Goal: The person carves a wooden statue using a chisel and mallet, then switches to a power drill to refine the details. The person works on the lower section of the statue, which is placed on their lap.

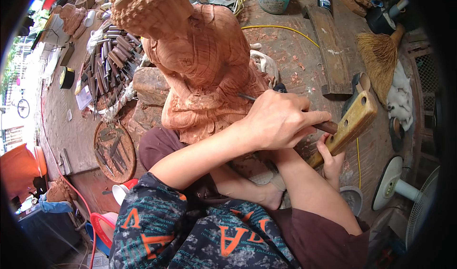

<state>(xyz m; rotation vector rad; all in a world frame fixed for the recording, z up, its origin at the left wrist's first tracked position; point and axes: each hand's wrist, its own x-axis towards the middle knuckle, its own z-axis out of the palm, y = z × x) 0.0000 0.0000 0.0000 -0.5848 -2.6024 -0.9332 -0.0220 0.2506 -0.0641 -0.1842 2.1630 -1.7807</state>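
A reddish-brown wooden carving of a seated figure point(209, 54) stands upright before me, its head cut off by the top edge. My left hand point(278, 116) reaches across to the right and is closed round a carving chisel point(327, 127). The chisel's thin blade points left at the figure's lower body; whether its tip touches the wood cannot be told. Lower right, my right hand point(332, 162) grips a yellowish, club-like mallet point(354, 119) with dark dents along it. The mallet's head slants up just past the end of the chisel handle. My right forearm is mostly hidden.
Many wooden-handled chisels point(114, 59) lie heaped on the left. Below them is a round tray point(105, 166) of blades. A wooden beam point(328, 50), a straw broom point(378, 59) and a white fan point(397, 185) stand right. My bare foot point(266, 195) lies below the carving.
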